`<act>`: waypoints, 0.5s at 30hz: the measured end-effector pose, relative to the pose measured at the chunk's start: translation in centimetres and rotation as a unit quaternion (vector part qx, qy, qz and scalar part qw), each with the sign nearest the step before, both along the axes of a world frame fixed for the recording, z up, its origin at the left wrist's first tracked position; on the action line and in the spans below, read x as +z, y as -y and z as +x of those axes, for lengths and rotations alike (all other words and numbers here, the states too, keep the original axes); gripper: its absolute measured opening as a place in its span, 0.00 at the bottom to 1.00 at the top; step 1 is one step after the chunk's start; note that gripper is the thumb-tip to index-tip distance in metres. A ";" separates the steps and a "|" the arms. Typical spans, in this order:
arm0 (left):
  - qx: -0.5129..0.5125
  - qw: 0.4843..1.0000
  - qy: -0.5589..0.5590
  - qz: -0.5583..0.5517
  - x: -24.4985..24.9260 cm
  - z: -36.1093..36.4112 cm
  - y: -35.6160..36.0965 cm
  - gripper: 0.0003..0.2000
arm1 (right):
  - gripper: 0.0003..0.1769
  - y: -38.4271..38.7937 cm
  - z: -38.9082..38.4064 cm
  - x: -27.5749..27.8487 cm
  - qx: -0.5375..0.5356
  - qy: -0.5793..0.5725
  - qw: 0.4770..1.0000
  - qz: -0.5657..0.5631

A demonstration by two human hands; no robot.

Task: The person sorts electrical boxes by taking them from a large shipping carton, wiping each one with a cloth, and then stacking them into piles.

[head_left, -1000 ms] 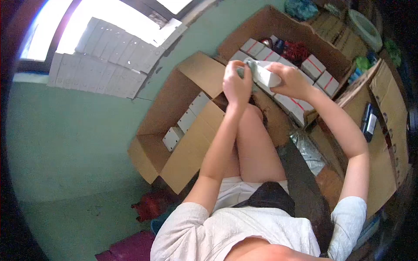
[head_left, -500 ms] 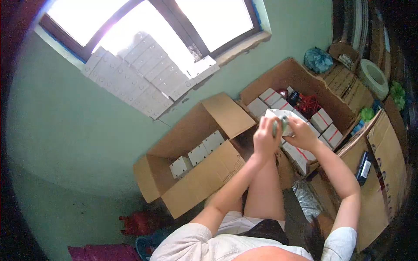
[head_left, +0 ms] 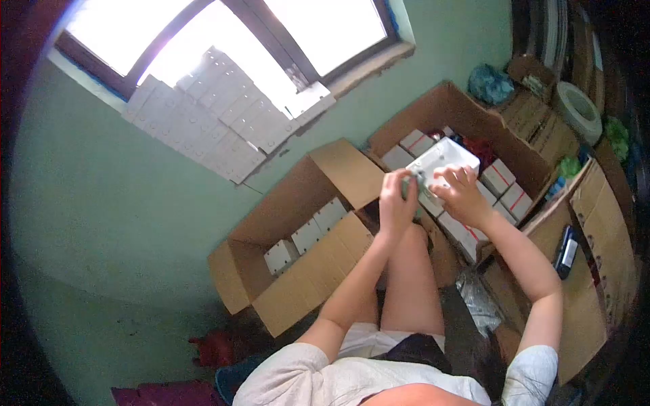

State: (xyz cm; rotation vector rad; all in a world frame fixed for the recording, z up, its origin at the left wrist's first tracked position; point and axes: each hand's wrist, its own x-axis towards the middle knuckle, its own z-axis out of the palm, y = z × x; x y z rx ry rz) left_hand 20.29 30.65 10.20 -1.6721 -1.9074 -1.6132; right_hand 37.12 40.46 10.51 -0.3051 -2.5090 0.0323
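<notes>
A white box-shaped piece (head_left: 443, 157) with an open side shows over the right carton, just beyond my hands. My left hand (head_left: 398, 196) is at its left edge, fingers closed on a small greenish item (head_left: 411, 184) that is too blurred to name. My right hand (head_left: 462, 193) lies against the near right side of the white piece, with fingers bent; whether it grips the piece is unclear. Below both hands, white boxes with red stripes (head_left: 499, 177) fill the right carton (head_left: 467, 108).
The left carton (head_left: 298, 291) holds several white boxes (head_left: 307, 237). White boxes (head_left: 203, 122) are stacked at the window. On cardboard at the right lies a dark device (head_left: 566, 252). A tape roll (head_left: 577, 110) and blue bag (head_left: 490, 84) sit farther back.
The white piece now shows a broad open side, tilted above the hands. My left hand has shifted slightly left, and my right hand has changed its hold, its fingers now over the piece.
</notes>
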 end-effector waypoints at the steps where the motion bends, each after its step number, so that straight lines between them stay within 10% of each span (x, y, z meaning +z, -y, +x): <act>1: -0.008 0.994 0.104 -0.036 -0.5 -0.5 -0.1 0.11 | 0.17 0.3 0.0 -0.1 -0.012 -0.009 0.996 0.084; 7: -0.017 0.825 0.528 -0.200 -2.9 -0.2 0.3 0.24 | 0.05 0.7 -0.7 -0.5 -0.028 -0.011 0.979 0.199; 11: -0.107 0.791 0.571 -0.193 -3.5 -1.3 0.2 0.17 | 0.17 0.5 -1.5 -0.8 -0.076 -0.053 0.934 0.344; 12: -0.103 0.792 0.573 -0.184 -3.6 -1.5 0.3 0.16 | 0.35 0.9 -1.4 -1.3 -0.072 -0.049 0.965 0.247; 15: -0.053 0.808 0.556 -0.188 -3.3 -1.8 0.0 0.11 | 0.48 -0.1 -2.1 -1.5 0.073 -0.143 0.987 -0.020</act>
